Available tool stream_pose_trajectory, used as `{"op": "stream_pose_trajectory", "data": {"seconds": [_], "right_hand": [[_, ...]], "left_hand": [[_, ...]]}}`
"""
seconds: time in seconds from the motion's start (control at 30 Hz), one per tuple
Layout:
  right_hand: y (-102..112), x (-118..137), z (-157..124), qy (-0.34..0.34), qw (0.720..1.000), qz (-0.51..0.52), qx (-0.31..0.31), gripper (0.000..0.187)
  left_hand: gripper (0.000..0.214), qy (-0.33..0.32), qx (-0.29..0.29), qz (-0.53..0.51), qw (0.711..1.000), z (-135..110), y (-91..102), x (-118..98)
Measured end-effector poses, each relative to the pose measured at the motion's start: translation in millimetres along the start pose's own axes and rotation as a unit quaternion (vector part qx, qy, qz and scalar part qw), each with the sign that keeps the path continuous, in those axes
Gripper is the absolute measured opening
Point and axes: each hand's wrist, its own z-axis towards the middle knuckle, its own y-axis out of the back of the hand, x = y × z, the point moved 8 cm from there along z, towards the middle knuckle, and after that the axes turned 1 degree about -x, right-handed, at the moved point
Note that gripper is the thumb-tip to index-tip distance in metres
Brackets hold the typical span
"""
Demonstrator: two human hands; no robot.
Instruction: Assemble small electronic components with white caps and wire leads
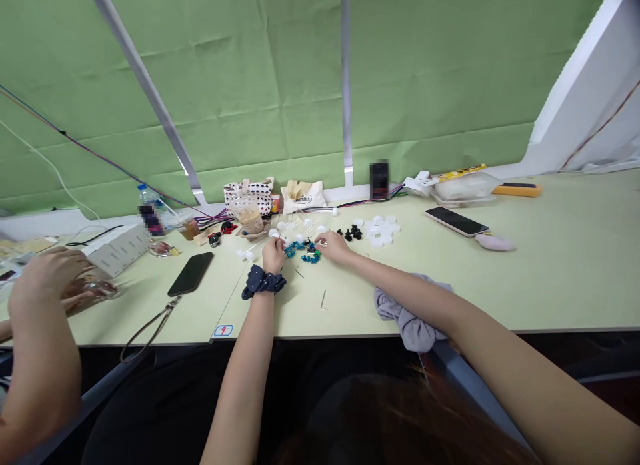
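In the head view, our left hand [273,255] and right hand [334,247] curl, fingertips nearly together; we cannot tell what either grips. Blue pieces [311,258] lie between them, too clustered to count. We judge the handling unfinished, these pieces lying scattered. We count one L-shaped key [324,301], nearer us than the hands; black pieces [353,232] and white caps [382,230] right of the right hand crowd too closely to count
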Motion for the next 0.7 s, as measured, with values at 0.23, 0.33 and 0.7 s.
{"op": "stream_pose_trajectory", "data": {"seconds": [0.23, 0.33, 0.7], "right_hand": [[-16, 21, 27, 0.028, 0.995, -0.048, 0.083, 0.026], [-27, 31, 37, 0.048, 0.991, -0.063, 0.103, 0.027], [-52, 34, 51, 0.002, 0.987, -0.114, 0.115, 0.028]], "left_hand": [[0.021, 0.012, -0.035, 0.041, 0.998, -3, 14.4, 0], [0.022, 0.028, -0.043, 0.076, 0.996, -5, 18.6, 3], [0.019, 0.054, -0.043, 0.122, 0.990, 0, 15.7, 21]]}}
